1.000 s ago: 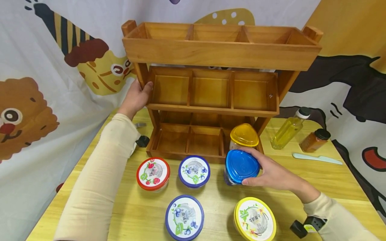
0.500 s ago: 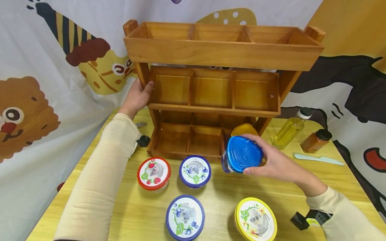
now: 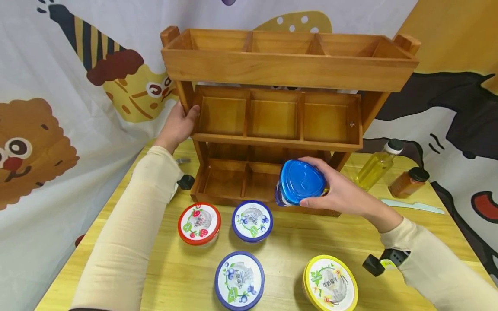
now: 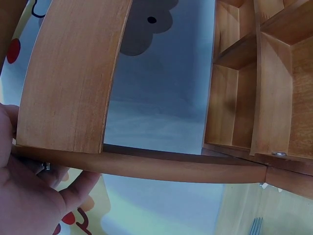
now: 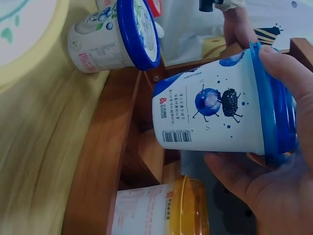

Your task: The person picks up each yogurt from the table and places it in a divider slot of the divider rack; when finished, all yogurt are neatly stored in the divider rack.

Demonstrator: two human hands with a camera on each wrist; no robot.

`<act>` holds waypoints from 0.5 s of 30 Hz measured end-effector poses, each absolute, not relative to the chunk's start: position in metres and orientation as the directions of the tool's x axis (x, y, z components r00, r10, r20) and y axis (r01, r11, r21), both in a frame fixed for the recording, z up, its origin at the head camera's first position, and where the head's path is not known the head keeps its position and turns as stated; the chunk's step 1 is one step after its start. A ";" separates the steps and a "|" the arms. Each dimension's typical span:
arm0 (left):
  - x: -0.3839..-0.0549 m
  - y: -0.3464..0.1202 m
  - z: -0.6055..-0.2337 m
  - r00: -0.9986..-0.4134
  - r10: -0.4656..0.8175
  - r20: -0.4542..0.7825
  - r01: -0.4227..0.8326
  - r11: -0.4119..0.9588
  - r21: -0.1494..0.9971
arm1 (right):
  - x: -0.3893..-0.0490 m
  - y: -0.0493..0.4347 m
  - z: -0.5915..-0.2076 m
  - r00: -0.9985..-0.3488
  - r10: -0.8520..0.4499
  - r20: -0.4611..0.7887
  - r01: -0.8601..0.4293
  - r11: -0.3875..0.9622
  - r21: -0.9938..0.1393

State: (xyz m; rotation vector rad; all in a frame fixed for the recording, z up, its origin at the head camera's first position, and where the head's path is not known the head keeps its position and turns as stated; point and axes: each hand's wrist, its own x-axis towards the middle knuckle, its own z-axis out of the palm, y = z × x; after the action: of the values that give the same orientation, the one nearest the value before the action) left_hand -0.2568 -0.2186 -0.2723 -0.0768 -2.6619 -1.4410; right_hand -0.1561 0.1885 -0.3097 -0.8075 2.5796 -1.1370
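My right hand (image 3: 346,192) grips a yogurt cup (image 3: 302,181) by its blue lid. The cup is tilted in front of the bottom tier of a three-tier wooden shelf (image 3: 288,69). In the right wrist view, the fingers and thumb curl round the lid, and berry drawings show on the cup's side (image 5: 210,105). My left hand (image 3: 177,127) holds the shelf's left upright at middle-tier height. Below the held cup in the right wrist view, a yogurt cup with an orange-yellow lid (image 5: 190,210) sits in the bottom tier; the head view mostly hides it.
Round tubs stand before the shelf: a red-lidded one (image 3: 199,223), two blue-lidded ones (image 3: 252,221) and a yellow-lidded one (image 3: 330,283). At right are an oil bottle (image 3: 375,168), a spice jar (image 3: 408,182) and a pale knife (image 3: 414,206). A fork (image 3: 183,160) lies left of the shelf.
My right hand has lifted the blue-lidded yogurt cup off the table and carried it up and slightly left toward the bottom tier. The left hand keeps its hold on the upright.
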 end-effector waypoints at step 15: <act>-0.259 -0.219 -0.273 -0.992 -0.015 0.123 0.096 0.534 0.840 | -0.184 0.155 -0.327 -0.872 -0.485 -0.061 -0.301 0.630 -0.716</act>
State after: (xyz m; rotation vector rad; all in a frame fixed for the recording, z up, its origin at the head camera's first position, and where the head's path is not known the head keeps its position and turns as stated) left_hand -0.2589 -0.2189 -0.2733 -0.0698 -2.6496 -1.4611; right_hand -0.1842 0.1547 -0.3273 -0.6402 2.6056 -1.0779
